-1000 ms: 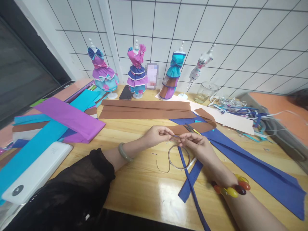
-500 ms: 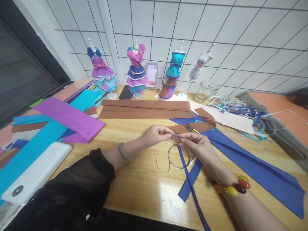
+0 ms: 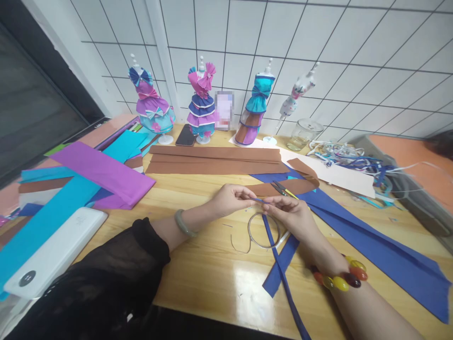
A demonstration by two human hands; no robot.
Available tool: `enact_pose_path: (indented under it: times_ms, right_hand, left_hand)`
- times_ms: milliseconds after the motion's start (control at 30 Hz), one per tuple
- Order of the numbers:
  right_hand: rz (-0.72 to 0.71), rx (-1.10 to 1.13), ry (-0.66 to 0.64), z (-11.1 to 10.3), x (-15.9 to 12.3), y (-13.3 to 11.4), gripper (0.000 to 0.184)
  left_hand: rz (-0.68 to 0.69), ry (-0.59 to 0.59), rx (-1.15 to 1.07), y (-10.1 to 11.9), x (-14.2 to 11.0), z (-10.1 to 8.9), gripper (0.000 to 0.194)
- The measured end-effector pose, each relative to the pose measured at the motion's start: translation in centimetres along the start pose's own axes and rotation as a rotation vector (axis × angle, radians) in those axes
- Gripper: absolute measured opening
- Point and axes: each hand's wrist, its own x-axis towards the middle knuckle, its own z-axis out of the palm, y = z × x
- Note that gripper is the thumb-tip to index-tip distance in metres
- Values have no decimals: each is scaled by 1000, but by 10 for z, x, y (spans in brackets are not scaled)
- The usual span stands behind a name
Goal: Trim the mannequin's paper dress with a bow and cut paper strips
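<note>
My left hand and my right hand almost meet above the wooden table. Both pinch a thin blue strip, stretched over the short gap between the fingertips; its ends are hidden by the fingers. Just below lies a coil of thin wire with a loose curved tail. A narrow blue band runs from under the coil toward the table's front edge, crossing a wider blue piece. Behind my right hand rest small pliers with yellow handles, on a curled brown strip.
Small mannequins in paper-like dresses stand by the wall, with an undressed one beside a glass jar. Purple sheets and a white power bank lie left. Brown strips lie behind; a long blue sheet lies right.
Both hands stay in nearly the same place, pinching the strip. The strip between the fingertips has turned slightly and looks bluer. The whole view shifts a little.
</note>
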Motion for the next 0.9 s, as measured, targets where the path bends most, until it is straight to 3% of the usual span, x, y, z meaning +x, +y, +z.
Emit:
enact_pose_path:
  times_ms: [900]
  right_hand:
    - [-188,-154,62,0,0,13,28]
  left_hand:
    - [69,49,43,-3,-2,3,26]
